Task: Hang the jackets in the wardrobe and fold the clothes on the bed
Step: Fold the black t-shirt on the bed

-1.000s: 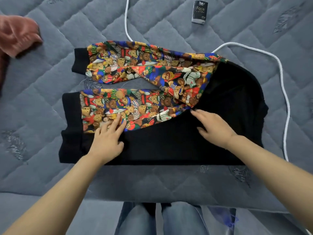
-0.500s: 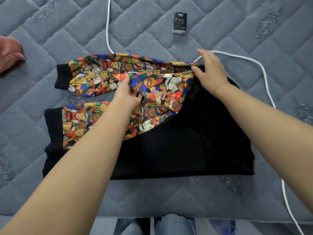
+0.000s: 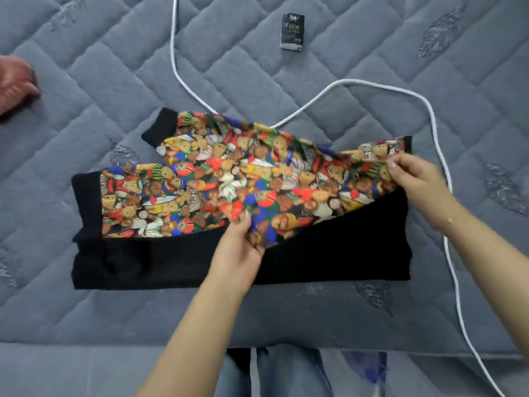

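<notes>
A black jacket (image 3: 329, 253) with teddy-bear printed sleeves (image 3: 229, 179) lies flat across the grey quilted bed (image 3: 114, 67), its black body nearest the person and the two sleeves laid over its far half, their black cuffs pointing left. The left hand (image 3: 239, 250) sits near the jacket's middle, thumb and fingers pinching the lower edge of the printed fabric where it meets the black body. The right hand (image 3: 415, 181) is at the jacket's right end, pinching the upper right corner of the printed fabric and holding it slightly off the bed. The hands are well apart, one at the centre and one at the right edge. A white cord (image 3: 440, 156) loops over the bed behind the jacket and down its right side. A small black packet (image 3: 292, 32) lies farther back, and a pink garment (image 3: 14, 84) shows at the left edge.
</notes>
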### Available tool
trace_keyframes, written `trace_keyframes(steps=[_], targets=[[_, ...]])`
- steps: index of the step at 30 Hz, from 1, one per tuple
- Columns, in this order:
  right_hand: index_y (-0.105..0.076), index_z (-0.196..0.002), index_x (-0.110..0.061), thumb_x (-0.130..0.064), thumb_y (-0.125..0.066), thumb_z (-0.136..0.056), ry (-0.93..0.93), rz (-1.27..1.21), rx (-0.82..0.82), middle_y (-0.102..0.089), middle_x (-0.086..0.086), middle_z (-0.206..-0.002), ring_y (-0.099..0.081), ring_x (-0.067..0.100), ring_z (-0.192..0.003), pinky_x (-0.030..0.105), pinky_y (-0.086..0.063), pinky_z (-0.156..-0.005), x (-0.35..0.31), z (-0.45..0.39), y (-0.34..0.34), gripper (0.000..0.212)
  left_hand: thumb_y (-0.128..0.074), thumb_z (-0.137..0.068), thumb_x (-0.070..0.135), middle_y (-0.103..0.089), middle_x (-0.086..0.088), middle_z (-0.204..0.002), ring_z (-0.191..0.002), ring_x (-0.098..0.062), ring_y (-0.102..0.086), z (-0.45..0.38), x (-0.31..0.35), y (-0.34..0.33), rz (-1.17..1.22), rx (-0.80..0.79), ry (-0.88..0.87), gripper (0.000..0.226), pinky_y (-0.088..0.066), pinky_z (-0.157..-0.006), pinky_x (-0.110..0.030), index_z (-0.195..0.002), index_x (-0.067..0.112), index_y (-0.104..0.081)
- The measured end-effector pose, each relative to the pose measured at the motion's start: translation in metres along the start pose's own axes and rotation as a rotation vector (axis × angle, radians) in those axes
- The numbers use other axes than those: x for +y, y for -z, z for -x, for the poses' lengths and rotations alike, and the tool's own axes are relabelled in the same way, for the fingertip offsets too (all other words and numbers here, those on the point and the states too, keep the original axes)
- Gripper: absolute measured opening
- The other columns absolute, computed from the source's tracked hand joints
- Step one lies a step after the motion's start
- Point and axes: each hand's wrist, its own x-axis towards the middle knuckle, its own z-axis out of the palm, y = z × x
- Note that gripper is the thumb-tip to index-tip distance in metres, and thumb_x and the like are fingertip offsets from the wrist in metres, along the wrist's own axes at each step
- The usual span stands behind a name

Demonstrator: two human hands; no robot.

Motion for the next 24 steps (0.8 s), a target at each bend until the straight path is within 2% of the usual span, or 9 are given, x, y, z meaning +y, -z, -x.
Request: trace_keyframes(steps=[3,6,9,12,15,18,20,21,24], targets=[[-0.066,-0.097,-0.009,-0.002,-0.053,-0.096,-0.105,0.4,-0.082,-0.066,0.014,-0.095,-0.06,0.028,-0.093,0.031,-0.04,-0.081,0.039,0.028,0.004,0.015,-0.051,-0.101,0.02,-0.073,0.001,-0.108,-0.085,-0.009,-0.072,0.01,-0.057,0.026,-0.25,0.119,0.123,0.017,-0.054,-0.069,-0.022,-0.112,0.017,-0.063],[-0.066,-0.117,-0.004,-0.005,-0.053,-0.094,-0.165,0.678,-0.079,-0.063,0.017,-0.117,-0.055,0.035,-0.115,0.043,-0.04,-0.097,0.055,0.046,-0.004,0.026,-0.053,-0.1,0.016,-0.064,-0.008,-0.123,-0.102,-0.015,-0.064,0.004,-0.081,0.038,-0.478,0.198,0.087,0.014,-0.05,-0.086,-0.029,-0.113,0.013,-0.058],[-0.064,-0.117,-0.003,-0.002,-0.055,-0.089,-0.019,0.679,0.115,-0.058,0.016,-0.119,-0.052,0.036,-0.114,0.046,-0.04,-0.095,0.048,0.053,-0.023,0.029,-0.063,-0.094,0.013,-0.055,-0.008,-0.132,-0.115,-0.019,-0.056,-0.005,-0.07,0.041,-0.65,0.379,-0.16,0.044,-0.046,-0.097,-0.034,-0.134,0.009,-0.046],[-0.06,-0.119,-0.006,-0.011,-0.057,-0.09,0.071,0.614,0.293,-0.055,0.013,-0.123,-0.052,0.032,-0.113,0.045,-0.043,-0.093,0.037,0.04,-0.034,0.03,-0.067,-0.09,0.012,-0.044,-0.003,-0.127,-0.116,-0.019,-0.05,-0.003,-0.043,0.033,-0.967,0.484,-0.622,0.045,-0.042,-0.098,-0.033,-0.13,0.015,-0.047],[-0.047,-0.129,-0.005,-0.025,-0.062,-0.091,-0.144,0.266,0.49,-0.048,0.015,-0.127,-0.05,0.03,-0.115,0.041,-0.042,-0.096,0.037,0.011,-0.032,0.045,-0.065,-0.089,0.013,-0.041,-0.005,-0.138,-0.131,-0.021,-0.036,-0.012,-0.017,0.013,-1.456,0.38,-1.007,0.048,-0.031,-0.111,-0.039,-0.135,0.016,-0.049],[-0.041,-0.134,-0.007,-0.036,-0.063,-0.091,-0.229,0.237,0.479,-0.047,0.016,-0.131,-0.051,0.032,-0.116,0.041,-0.043,-0.096,0.045,-0.018,-0.031,0.057,-0.061,-0.094,0.019,-0.044,-0.003,-0.145,-0.136,-0.02,-0.036,-0.036,-0.008,-0.022,-1.727,-0.033,-1.187,0.044,-0.031,-0.113,-0.043,-0.137,0.019,-0.053],[-0.04,-0.138,-0.014,-0.041,-0.06,-0.092,-0.189,0.473,0.387,-0.047,0.016,-0.13,-0.049,0.035,-0.116,0.044,-0.044,-0.091,0.055,-0.032,-0.031,0.057,-0.055,-0.098,0.03,-0.04,-0.003,-0.152,-0.142,-0.023,-0.032,-0.061,-0.015,-0.047,-1.912,-0.315,-1.163,0.044,-0.026,-0.116,-0.05,-0.141,0.024,-0.05],[-0.04,-0.14,-0.017,-0.043,-0.058,-0.093,-0.186,0.583,0.34,-0.046,0.017,-0.129,-0.048,0.036,-0.116,0.046,-0.043,-0.089,0.061,-0.038,-0.029,0.057,-0.049,-0.1,0.039,-0.029,-0.002,-0.159,-0.147,-0.023,-0.021,-0.075,-0.018,-0.056,-2.047,-0.369,-1.093,0.047,-0.016,-0.119,-0.052,-0.146,0.03,-0.042],[-0.045,-0.14,-0.023,-0.037,-0.053,-0.097,-0.236,0.699,0.312,-0.046,0.018,-0.126,-0.043,0.036,-0.118,0.048,-0.04,-0.092,0.084,-0.048,-0.021,0.047,-0.023,-0.099,0.062,0.011,0.009,-0.164,-0.15,-0.016,0.015,-0.12,-0.02,-0.06,-2.4,-0.28,-0.81,0.059,0.012,-0.113,-0.062,-0.153,0.044,-0.006]])
